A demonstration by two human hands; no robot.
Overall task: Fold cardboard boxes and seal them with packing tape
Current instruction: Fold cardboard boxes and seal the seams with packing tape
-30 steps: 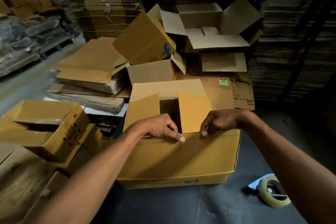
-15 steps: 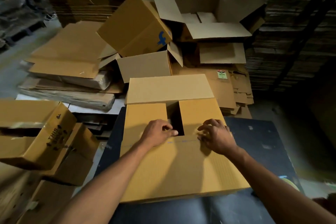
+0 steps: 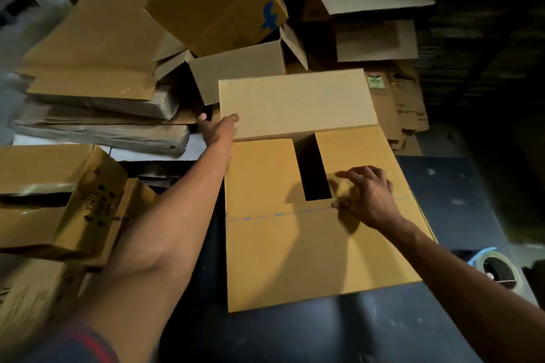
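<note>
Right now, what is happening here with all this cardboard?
A person is closing a cardboard box on a dark table. The left hand grips the left corner of the far flap, which is not folded down yet. The right hand presses on the right inner flap; both inner flaps lie flat with a gap between them. A roll of packing tape waits at the right edge of the table, untouched. Other boxes and flat cardboard are piled behind.
</note>
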